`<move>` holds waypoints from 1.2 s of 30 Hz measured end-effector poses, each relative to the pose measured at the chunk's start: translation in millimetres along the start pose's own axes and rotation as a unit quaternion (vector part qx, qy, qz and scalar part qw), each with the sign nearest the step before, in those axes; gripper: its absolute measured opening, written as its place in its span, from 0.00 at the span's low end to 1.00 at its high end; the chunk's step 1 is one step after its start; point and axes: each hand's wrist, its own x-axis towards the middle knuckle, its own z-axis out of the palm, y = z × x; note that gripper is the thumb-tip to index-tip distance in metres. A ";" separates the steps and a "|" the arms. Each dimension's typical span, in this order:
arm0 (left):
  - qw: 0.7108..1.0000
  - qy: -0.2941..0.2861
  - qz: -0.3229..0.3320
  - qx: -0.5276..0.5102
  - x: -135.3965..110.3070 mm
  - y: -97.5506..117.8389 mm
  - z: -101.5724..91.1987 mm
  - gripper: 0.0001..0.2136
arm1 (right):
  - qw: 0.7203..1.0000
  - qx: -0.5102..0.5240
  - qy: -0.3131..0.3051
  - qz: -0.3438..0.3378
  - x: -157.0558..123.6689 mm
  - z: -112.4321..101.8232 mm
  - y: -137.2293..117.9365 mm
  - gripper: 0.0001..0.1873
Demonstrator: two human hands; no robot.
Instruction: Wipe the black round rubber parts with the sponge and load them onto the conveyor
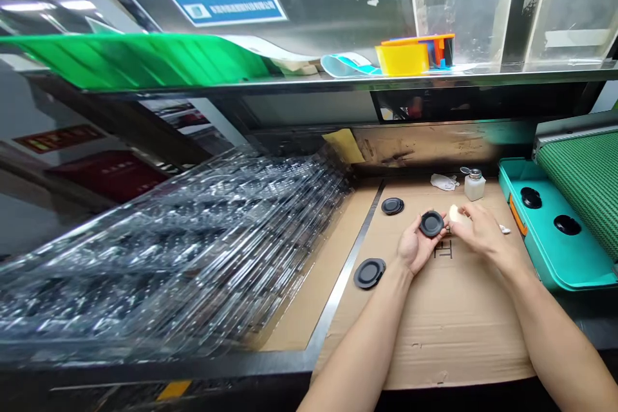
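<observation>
Black round rubber disc [431, 223] sits in the cupped left hand [414, 247]; the right hand [484, 230] pinches a white cloth wad [454, 213] at its rim, and hard pressing could tip it out.

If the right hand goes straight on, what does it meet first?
The black round disc held in the left hand, just past the white wad in the right hand; depth is unclear.

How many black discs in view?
5: disc in left hand; far disc and near disc on the cardboard; far disc and near disc on the teal tray. More may be hidden.
</observation>
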 end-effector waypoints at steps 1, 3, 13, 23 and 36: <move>1.000 0.006 0.003 -0.006 0.9 -3.1 -0.4 0.15 | 1.000 0.011 0.019 -0.014 0.0 5.0 -5.4 0.14; 1.000 0.014 0.004 -0.010 2.2 -8.0 -0.8 0.15 | 0.999 0.000 0.006 -0.053 -2.6 14.3 -15.4 0.13; 0.999 0.033 0.028 0.023 5.3 -8.0 -11.5 0.13 | 0.988 -0.129 -0.019 -0.082 -7.3 22.4 -18.9 0.10; 0.998 0.053 0.015 0.024 8.1 -8.1 -12.3 0.12 | 0.990 -0.109 -0.032 -0.088 -7.5 33.6 -12.2 0.10; 0.746 0.036 0.398 0.533 -58.9 -11.6 11.9 0.40 | 0.996 -0.081 -0.033 -0.023 0.1 53.5 23.9 0.15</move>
